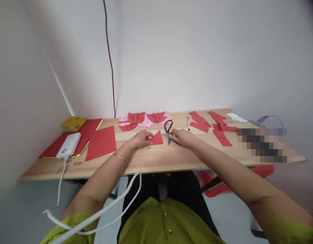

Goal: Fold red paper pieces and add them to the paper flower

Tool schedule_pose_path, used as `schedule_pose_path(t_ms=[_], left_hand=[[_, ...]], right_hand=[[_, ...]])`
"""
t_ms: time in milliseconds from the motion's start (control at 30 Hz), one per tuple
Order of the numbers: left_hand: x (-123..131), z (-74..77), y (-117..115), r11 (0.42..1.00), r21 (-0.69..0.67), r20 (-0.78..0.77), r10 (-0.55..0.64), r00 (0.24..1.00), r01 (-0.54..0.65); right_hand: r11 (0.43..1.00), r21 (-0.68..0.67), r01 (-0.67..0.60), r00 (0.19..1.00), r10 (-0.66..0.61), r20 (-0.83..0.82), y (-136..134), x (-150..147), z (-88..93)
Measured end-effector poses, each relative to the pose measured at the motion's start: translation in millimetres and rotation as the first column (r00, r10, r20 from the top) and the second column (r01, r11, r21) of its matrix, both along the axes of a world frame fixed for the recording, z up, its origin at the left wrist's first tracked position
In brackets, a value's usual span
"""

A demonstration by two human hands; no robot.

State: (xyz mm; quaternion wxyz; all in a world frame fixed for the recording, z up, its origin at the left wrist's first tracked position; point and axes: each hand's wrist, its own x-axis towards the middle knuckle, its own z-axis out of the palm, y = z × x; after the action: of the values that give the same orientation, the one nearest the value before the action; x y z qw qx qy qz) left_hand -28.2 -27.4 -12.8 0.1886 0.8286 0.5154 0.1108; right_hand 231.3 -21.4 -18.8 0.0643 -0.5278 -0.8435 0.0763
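Near the middle of the wooden table (pixel 151 159), my left hand (pixel 141 139) is closed on the left edge of a small piece of red paper (pixel 157 139). The paper has a pointed corner standing up on its right side. Just to its right, my right hand (pixel 181 137) grips a pair of black-handled scissors (pixel 169 127). The scissors' blades are spread, one pointing left at the paper's edge and the other toward me. Part of the handles is hidden behind my right fingers.
Behind my hands lie red and pink cut papers (pixel 136 118). A marker (pixel 188 123) and red paper strips (pixel 200 122) are to the right. On the left are a large red sheet (pixel 102 142) and a white power bank (pixel 69 145), its white cable (pixel 95 217) looping before me.
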Motion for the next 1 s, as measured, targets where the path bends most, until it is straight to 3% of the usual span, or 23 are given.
schedule_pose_path(t_ms=[300,467,600,700,800,1000], left_hand=[[1.9,-21.0,-10.1,0.975,0.213,0.080,0.042,0.996,-0.058],[2.5,-25.8,-10.2,0.958,0.280,0.078,0.044,0.996,-0.064],[2.8,-29.6,-12.2,0.913,0.403,0.040,0.042,0.998,-0.055],[3.7,-29.9,-12.9,0.872,0.488,0.017,-0.057,0.998,0.041],[4.3,-30.2,-11.0,0.865,0.460,-0.009,-0.222,0.975,0.202],[2.8,-34.7,-3.8,0.856,0.464,-0.002,-0.259,0.966,0.230]], right_hand=[[0.998,-0.018,-0.055,0.997,0.055,0.046,1.1,7.6,9.5],[0.986,-0.007,-0.168,0.983,0.167,-0.079,-9.4,9.9,6.1],[0.984,0.032,-0.175,0.971,0.178,-0.163,-16.8,6.1,-0.4],[0.975,0.064,-0.213,0.958,0.221,-0.184,-17.6,2.3,-3.9],[0.950,0.112,-0.292,0.932,0.309,-0.192,-16.5,-0.4,-8.0],[0.928,0.188,-0.321,0.908,0.358,-0.216,-14.4,-3.8,-17.2]])
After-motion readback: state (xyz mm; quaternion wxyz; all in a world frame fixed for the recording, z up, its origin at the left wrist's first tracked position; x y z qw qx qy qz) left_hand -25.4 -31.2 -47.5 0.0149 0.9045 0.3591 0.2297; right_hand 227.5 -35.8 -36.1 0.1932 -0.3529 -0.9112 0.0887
